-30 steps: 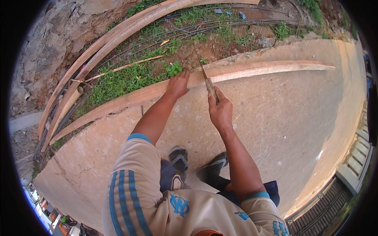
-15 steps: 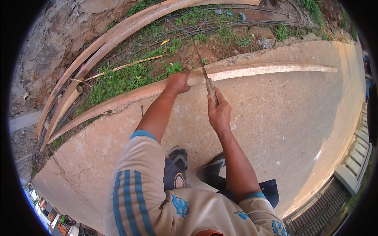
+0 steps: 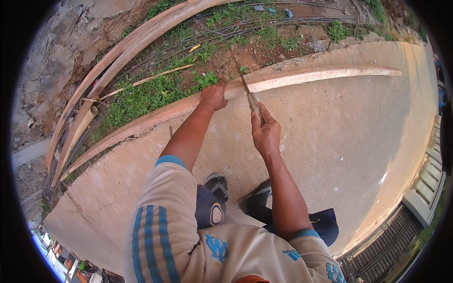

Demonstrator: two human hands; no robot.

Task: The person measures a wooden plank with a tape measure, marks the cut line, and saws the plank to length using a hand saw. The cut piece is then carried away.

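A long wooden beam (image 3: 325, 75) lies along the far edge of the concrete, curved by the lens. Its right part looks paler than its left. My left hand (image 3: 213, 97) is closed over the beam, with its fingertips hidden on the far side. In my right hand (image 3: 266, 132) is the wooden handle of a machete (image 3: 240, 75), its narrow dark blade seen nearly edge-on. The blade lies across the beam just right of my left hand, pointing away from me. Whether it cuts into the wood cannot be made out.
Two more long beams (image 3: 127, 47) and a pale pole (image 3: 85, 122) lie on the weedy soil at the left. Thin dark rods (image 3: 292, 21) stretch beyond the beam. A rough wall (image 3: 61, 61) rises at far left. My feet stand on concrete (image 3: 330, 141); a grate (image 3: 382, 245) is at lower right.
The view has shifted slightly, so the beam sits higher in the picture. My right hand and the machete have come a little nearer to me relative to the beam. My left hand keeps its hold.
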